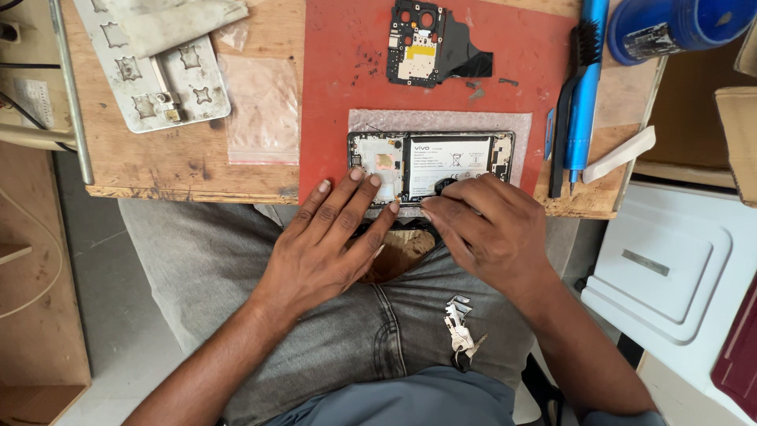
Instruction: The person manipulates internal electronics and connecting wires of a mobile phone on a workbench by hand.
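Two hands at the near bench edge (197,192). Opened phone (430,166): lies on a red mat (331,71), back off, battery showing. Left hand (331,237): flat, fingers spread, pinning the phone's near-left corner. Right hand (489,225): fingertips pinched on a small dark part. I judge teardown midway; next needs a gentle lift. Far: removed circuit board (422,43). Right: blue tools (583,87), close. Little room nearside.
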